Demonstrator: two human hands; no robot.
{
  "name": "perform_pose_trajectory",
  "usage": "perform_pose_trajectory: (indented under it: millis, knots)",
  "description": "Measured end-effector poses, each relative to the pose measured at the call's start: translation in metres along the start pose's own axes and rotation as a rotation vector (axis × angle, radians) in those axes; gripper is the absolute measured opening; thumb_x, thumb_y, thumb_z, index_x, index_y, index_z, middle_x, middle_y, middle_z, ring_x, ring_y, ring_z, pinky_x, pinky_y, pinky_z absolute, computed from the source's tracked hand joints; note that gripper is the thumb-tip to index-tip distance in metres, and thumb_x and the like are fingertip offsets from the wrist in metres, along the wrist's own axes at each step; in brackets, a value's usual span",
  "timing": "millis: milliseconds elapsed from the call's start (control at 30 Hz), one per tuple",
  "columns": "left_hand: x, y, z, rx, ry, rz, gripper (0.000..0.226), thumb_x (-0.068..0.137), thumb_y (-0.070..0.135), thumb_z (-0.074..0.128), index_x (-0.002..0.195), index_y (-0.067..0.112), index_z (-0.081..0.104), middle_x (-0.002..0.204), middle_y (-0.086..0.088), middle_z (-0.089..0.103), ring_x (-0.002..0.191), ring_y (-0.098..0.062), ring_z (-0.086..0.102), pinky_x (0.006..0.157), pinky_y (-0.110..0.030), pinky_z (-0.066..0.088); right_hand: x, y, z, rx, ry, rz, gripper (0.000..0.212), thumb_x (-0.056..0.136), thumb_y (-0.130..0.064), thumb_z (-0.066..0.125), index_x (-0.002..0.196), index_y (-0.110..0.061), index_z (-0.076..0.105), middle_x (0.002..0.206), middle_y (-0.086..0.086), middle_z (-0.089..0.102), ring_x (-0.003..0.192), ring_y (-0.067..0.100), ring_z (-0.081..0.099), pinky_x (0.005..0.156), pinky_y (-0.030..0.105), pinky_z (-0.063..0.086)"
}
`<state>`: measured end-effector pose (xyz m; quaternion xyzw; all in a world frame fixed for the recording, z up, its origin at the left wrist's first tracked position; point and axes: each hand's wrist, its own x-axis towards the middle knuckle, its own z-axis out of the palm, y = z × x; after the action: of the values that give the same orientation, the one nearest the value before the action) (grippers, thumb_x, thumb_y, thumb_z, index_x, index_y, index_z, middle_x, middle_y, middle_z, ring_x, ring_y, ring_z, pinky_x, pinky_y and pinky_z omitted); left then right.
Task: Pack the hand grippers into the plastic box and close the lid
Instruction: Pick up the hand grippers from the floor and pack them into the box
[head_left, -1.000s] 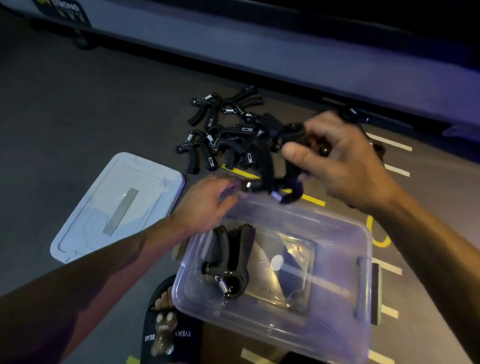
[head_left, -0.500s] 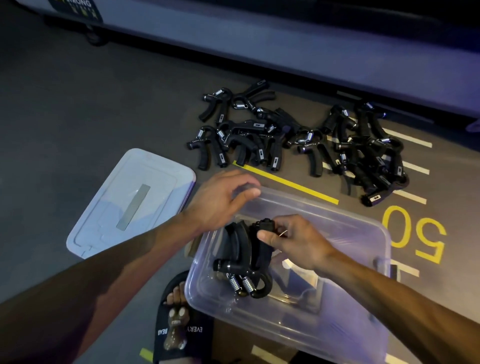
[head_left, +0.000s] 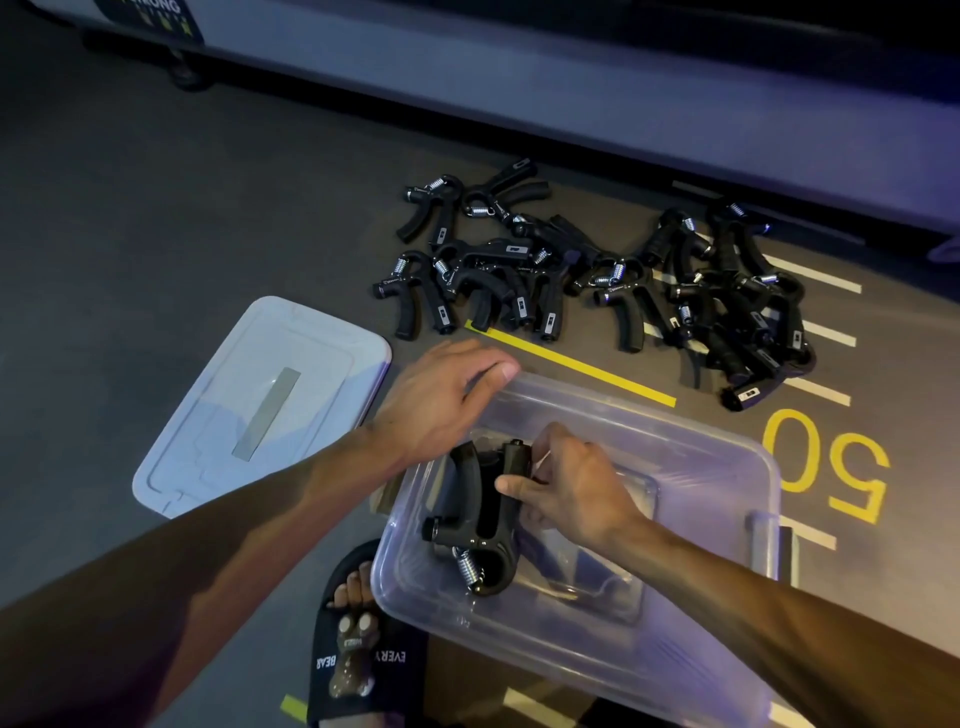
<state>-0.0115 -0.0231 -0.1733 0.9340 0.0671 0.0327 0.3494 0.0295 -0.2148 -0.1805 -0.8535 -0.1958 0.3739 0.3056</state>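
Sandal (head_left: 358, 649) and toes are showing at six o'clock, just beside the near-left corner of the box (head_left: 675, 649), which is sitting open on the floor (head_left: 130, 208). Inside it, toward the nine o'clock end, grippers (head_left: 480, 519) are lying stacked with their springs pointing at six; how many are there I cannot tell for sure. The right hand (head_left: 571, 488) is reaching in from four o'clock, its thumb and fingers pinching the top gripper's handle, seemingly seating it against the one beneath. The left hand (head_left: 441, 400) is resting on the box's far-left rim at eleven o'clock with fingers curled over the edge, steadying it.

To do this step well, the person is probably best nesting each gripper the same way round, handles parallel and springs together, tight against the nine o'clock wall, so the rows are building toward three o'clock without gaps. Letting go only once the handle is lying flat is keeping the stack from tipping. The rim grip is worth holding, since the light box is likely to slide.

Farther out, the lid (head_left: 260, 405) is lying flat at ten o'clock, just beside the box and apart from it. At twelve to two o'clock the pile (head_left: 597, 280) of loose grippers is waiting on the floor markings, tangled, so picking singly from the near edge is likely going to be easiest.
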Motion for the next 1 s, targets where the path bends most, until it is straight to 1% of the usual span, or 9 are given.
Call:
perform_pose_trajectory:
  millis: [67,167,333,433,533,600,700,833,1000]
  knots:
    - [-0.001,0.002,-0.002,0.045,-0.028,0.038,0.034,0.108,0.036,0.038,0.125,0.027,0.066,0.099,0.023,0.051,0.101,-0.01,0.051,0.094,-0.033,0.042,-0.004,0.002,0.006,-0.019,-0.02,0.014,0.045,0.084,-0.044,0.076,0.095,-0.015,0.044,0.08,0.008,0.071,0.071,0.029,0.069,0.068,0.042,0.057]
    - [-0.001,0.005,-0.005,0.133,-0.102,0.103,0.038,0.109,0.033,0.037,0.14,0.029,0.057,0.118,0.012,0.058,0.109,-0.017,0.049,0.099,-0.031,0.04,-0.007,0.006,0.014,-0.052,-0.02,0.023,0.047,0.085,-0.048,0.073,0.096,-0.018,0.039,0.08,0.005,0.07,0.068,0.025,0.065,0.06,0.032,0.048]
    - [0.0,0.006,-0.005,0.126,-0.107,0.107,0.037,0.109,0.031,0.039,0.141,0.03,0.057,0.117,0.015,0.057,0.11,-0.016,0.05,0.1,-0.032,0.041,-0.007,0.007,0.015,-0.085,-0.018,0.01,0.046,0.087,-0.05,0.069,0.097,-0.02,0.036,0.081,0.0,0.062,0.072,0.023,0.059,0.051,0.02,0.035]
    - [0.001,0.005,-0.005,0.105,-0.113,0.094,0.036,0.108,0.031,0.04,0.139,0.03,0.058,0.109,0.021,0.048,0.109,-0.017,0.052,0.099,-0.036,0.043,-0.007,0.005,0.019,-0.015,-0.048,0.05,0.044,0.089,-0.045,0.069,0.102,-0.018,0.036,0.088,0.012,0.069,0.077,0.035,0.068,0.064,0.04,0.056]
    - [0.002,0.005,-0.004,0.106,-0.128,0.087,0.036,0.109,0.032,0.039,0.139,0.03,0.058,0.108,0.019,0.049,0.108,-0.017,0.054,0.098,-0.04,0.044,-0.008,0.003,0.02,-0.009,-0.059,0.053,0.043,0.091,-0.042,0.067,0.103,-0.017,0.035,0.086,0.018,0.07,0.074,0.037,0.07,0.071,0.049,0.059]
    - [0.002,0.004,-0.004,0.106,-0.125,0.088,0.036,0.109,0.031,0.04,0.139,0.03,0.059,0.107,0.017,0.051,0.107,-0.017,0.055,0.098,-0.041,0.044,-0.008,0.002,0.022,-0.01,-0.063,0.042,0.041,0.092,-0.041,0.066,0.102,-0.017,0.035,0.084,0.018,0.07,0.07,0.035,0.071,0.071,0.05,0.059]
    - [0.002,0.004,-0.004,0.102,-0.12,0.092,0.035,0.109,0.032,0.04,0.138,0.03,0.059,0.105,0.017,0.051,0.106,-0.017,0.055,0.096,-0.041,0.045,-0.007,0.001,0.024,-0.04,-0.053,0.041,0.041,0.093,-0.041,0.066,0.106,-0.015,0.037,0.094,0.023,0.069,0.084,0.04,0.069,0.077,0.051,0.058]
    - [0.002,0.004,-0.003,0.109,-0.125,0.085,0.036,0.108,0.033,0.039,0.138,0.031,0.058,0.104,0.018,0.05,0.106,-0.017,0.055,0.096,-0.041,0.045,-0.01,-0.001,0.023,-0.037,-0.085,0.038,0.042,0.092,-0.043,0.065,0.11,-0.015,0.038,0.098,0.023,0.068,0.088,0.041,0.068,0.079,0.05,0.057]
    - [0.003,0.004,-0.004,0.109,-0.13,0.082,0.036,0.109,0.034,0.038,0.139,0.032,0.058,0.103,0.018,0.049,0.106,-0.016,0.055,0.095,-0.041,0.046,-0.015,0.001,0.014,-0.275,-0.078,-0.034,0.045,0.094,-0.056,0.054,0.114,-0.018,0.044,0.105,0.013,0.068,0.097,0.036,0.064,0.075,0.036,0.048]
